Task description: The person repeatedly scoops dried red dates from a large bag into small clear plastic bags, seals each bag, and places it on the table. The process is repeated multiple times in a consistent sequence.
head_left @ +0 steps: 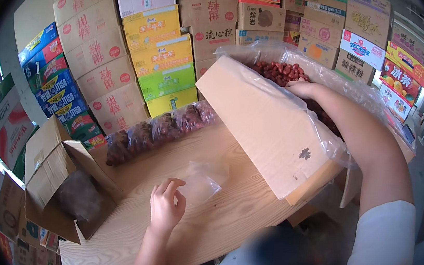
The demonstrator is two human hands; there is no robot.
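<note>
My right hand [301,88] reaches over the near side of a large cardboard box [255,116] and is curled among dark red dates [279,73]. Part of its fingers is hidden by the dates and the box edge. A clear plastic liner [326,137] hangs over the box rim. My left hand [166,206] is above the wooden table [167,153], fingers curled at the edge of a small clear plastic bag [205,184]. The bag looks empty, and the fingertips seem to pinch its edge.
Several filled bags of dates [163,128] stand in a row along the table's far edge. An open carton [43,165] with clear plastic inside is at the left. Stacked cartons [207,14] line the back. A blurred dark rounded shape [281,258] is below the table's near edge.
</note>
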